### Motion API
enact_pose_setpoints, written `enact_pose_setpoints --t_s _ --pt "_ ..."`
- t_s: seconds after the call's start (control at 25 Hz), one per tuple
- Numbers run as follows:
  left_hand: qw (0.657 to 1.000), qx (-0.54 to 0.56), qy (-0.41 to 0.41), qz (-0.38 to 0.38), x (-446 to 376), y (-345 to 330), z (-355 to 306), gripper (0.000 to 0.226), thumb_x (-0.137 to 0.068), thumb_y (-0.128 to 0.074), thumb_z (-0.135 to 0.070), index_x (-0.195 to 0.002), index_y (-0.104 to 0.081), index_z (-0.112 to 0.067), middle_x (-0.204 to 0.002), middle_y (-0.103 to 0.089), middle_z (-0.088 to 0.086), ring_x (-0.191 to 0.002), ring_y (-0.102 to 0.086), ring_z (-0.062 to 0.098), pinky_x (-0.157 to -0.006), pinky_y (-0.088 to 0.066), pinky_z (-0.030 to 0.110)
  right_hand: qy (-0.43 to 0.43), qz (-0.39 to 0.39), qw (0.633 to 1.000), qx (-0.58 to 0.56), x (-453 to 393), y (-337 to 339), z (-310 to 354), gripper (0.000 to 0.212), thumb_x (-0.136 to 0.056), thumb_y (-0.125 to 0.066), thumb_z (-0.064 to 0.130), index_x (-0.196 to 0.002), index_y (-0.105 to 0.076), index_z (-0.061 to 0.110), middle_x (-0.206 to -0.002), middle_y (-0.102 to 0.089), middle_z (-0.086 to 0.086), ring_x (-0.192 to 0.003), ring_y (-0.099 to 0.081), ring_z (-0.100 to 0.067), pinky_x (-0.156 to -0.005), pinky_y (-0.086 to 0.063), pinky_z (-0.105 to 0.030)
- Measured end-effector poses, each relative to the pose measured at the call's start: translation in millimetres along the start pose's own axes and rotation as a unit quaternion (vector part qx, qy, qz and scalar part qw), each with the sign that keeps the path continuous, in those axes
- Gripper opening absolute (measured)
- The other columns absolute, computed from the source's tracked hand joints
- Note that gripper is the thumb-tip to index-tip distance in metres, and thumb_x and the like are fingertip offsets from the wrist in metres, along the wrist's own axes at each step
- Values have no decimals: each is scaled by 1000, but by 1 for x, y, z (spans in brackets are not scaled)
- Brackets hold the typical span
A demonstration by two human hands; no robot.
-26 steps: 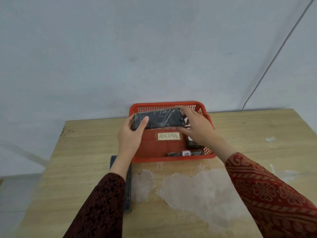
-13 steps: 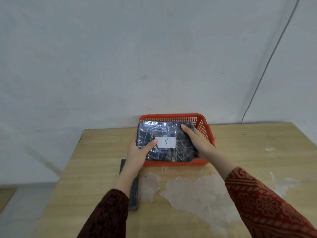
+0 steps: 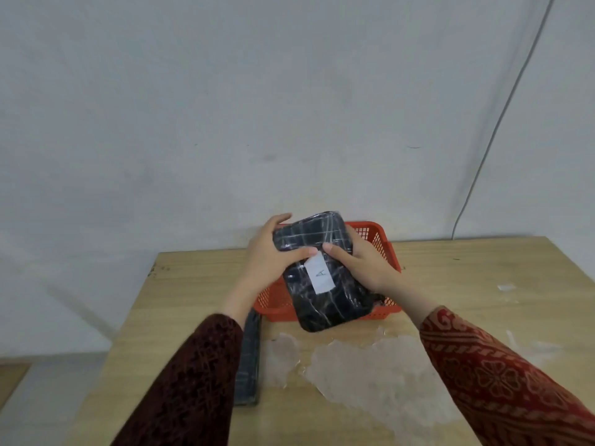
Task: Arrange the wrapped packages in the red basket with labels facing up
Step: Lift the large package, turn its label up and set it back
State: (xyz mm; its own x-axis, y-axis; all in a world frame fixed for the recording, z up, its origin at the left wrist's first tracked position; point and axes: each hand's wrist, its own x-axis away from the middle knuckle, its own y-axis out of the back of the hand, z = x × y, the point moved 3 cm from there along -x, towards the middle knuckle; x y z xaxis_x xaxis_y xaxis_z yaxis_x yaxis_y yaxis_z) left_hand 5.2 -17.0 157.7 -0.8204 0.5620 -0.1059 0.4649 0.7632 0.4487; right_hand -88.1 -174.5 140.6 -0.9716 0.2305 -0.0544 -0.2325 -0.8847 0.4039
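A dark package wrapped in clear film (image 3: 325, 284) is held above the red basket (image 3: 383, 243), turned lengthwise so its near end overhangs the basket's front wall. Its white label with the letter A (image 3: 319, 273) faces up. My left hand (image 3: 269, 255) grips the package's left side with the thumb on top. My right hand (image 3: 362, 263) grips the right side, thumb near the label. The package hides most of the basket's inside; a bit of another dark package shows at the right front corner.
A flat dark package (image 3: 247, 362) lies on the wooden table (image 3: 467, 284) beside my left forearm, left of the basket. Pale shiny patches (image 3: 370, 365) mark the tabletop in front. The basket stands against the wall; a cable (image 3: 502, 107) runs down it.
The package was lying crosswise in the basket with the label up; both hands have lifted it and rotated it about a quarter turn, so it points toward me.
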Motion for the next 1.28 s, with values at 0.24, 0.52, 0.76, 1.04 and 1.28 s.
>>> enact_pose_setpoints --t_s 0.24,0.52,0.76,1.04,1.28 --pt "926 336 110 -131 62 -77 60 49 -75 -69 -49 -120 -52 -41 -126 -63 -12 -110 -60 -3 -91 -51 27 -98 -228 941 -230 4 -22 -41 61 -89 -53 52 -140 -34 26 -122 -59 3 -110 -60 -16 -92 -52 -39" --pt "946 262 180 -68 17 -57 103 30 -87 -65 -35 -116 -63 -32 -115 -69 -8 -105 -65 13 -83 -54 27 -177 -228 947 -143 -10 -8 -102 63 -80 -73 33 -133 -41 21 -120 -57 1 -109 -59 -20 -86 -54 -36" --pt "965 18 197 -170 -44 -63 134 59 -84 -69 -31 -132 -40 -11 -130 -51 11 -119 -50 26 -100 -43 37 -182 -154 971 20 -52 -23 -138 70 -81 -74 19 -137 -32 11 -125 -53 -6 -110 -54 -19 -84 -49 -22" --pt "970 -216 114 19 -68 -93 186 84 -91 -48 -54 -153 -6 -17 -162 12 7 -147 8 31 -118 -7 44 -128 21 970 204 -107 -46 -173 61 -92 -57 37 -145 -31 18 -160 -1 -13 -144 -18 -32 -111 -29 -38" --pt "909 -410 63 30 -72 -99 193 79 -96 -25 -57 -152 1 -8 -161 6 16 -148 5 37 -119 -6 45 -76 28 914 397 -103 -60 -187 65 -100 -30 44 -152 -7 14 -160 9 -17 -147 5 -32 -118 -16 -42"
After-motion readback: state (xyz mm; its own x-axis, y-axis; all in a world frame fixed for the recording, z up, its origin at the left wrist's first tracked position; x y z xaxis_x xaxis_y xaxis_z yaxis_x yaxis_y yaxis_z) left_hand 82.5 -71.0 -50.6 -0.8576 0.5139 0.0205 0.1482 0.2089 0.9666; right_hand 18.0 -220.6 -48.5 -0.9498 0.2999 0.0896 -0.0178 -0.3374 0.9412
